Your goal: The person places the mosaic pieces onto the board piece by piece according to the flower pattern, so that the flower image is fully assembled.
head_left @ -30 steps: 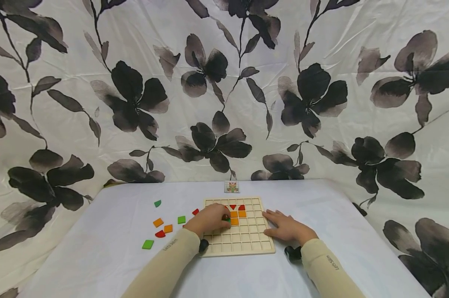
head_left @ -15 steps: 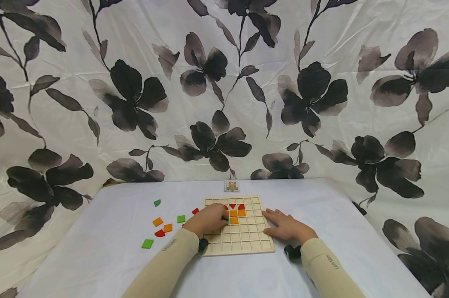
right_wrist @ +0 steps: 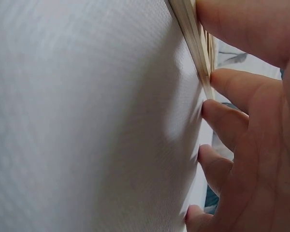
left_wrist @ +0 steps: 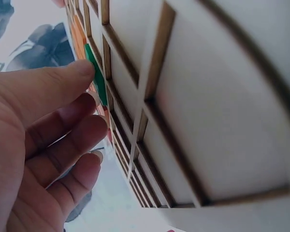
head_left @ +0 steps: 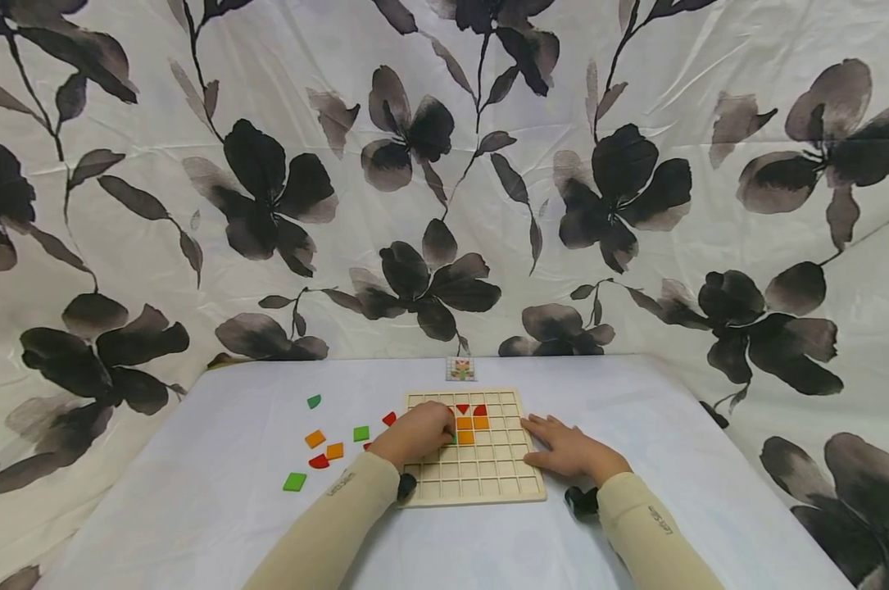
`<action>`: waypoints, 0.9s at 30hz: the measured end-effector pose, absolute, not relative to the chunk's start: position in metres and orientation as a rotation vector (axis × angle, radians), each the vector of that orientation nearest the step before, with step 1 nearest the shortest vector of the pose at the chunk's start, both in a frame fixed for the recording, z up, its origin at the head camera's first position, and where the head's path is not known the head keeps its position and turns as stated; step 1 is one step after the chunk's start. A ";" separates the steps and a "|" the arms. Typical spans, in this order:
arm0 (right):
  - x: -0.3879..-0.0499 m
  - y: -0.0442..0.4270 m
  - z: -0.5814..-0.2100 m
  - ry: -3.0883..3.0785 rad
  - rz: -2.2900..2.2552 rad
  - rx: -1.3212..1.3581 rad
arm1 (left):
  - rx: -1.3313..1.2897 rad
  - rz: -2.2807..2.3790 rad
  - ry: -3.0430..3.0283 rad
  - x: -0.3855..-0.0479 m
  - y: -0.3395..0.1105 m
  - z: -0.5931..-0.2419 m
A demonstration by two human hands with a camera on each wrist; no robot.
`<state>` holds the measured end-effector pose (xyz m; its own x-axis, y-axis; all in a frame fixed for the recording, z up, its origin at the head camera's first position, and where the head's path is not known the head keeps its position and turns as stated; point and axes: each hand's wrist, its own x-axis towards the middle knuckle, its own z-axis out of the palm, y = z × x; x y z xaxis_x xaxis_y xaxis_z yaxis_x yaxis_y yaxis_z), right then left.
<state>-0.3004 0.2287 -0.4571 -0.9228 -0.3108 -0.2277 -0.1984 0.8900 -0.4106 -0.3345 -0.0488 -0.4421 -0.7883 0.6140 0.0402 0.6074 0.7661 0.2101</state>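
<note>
At the wooden grid board, the left hand has its fingers over the left part of the grid. Its curled fingers and thumb hold a green piece down at the cells in the left wrist view. Beside those fingertips lie orange squares and red pieces set in the grid. The right hand lies spread at the board's right edge. Thumb and forefinger of this hand touch the wooden rim, while other fingertips rest on the white cloth.
Left of the board lie loose green squares, orange squares, red pieces and a green rounded piece. A small patterned card lies behind the board. A floral cloth hangs behind the white table.
The left fingers have settled lower around the green piece, which shows less from above than a second ago. The right hand keeps its place at the board's edge.
</note>
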 end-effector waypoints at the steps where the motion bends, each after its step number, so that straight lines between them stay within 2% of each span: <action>1: -0.300 0.229 -0.457 2.769 -0.558 -0.381 | 1.008 0.334 2.921 -0.335 -0.049 -0.443; 5: -0.300 0.230 -0.459 2.761 -0.558 -0.378 | 0.984 0.368 2.906 -0.335 -0.055 -0.444; 11: -0.298 0.229 -0.457 2.764 -0.560 -0.390 | 0.796 0.477 2.917 -0.333 -0.072 -0.439; 27: -0.297 0.227 -0.454 2.770 -0.546 -0.390 | 0.460 0.495 3.014 -0.347 -0.145 -0.426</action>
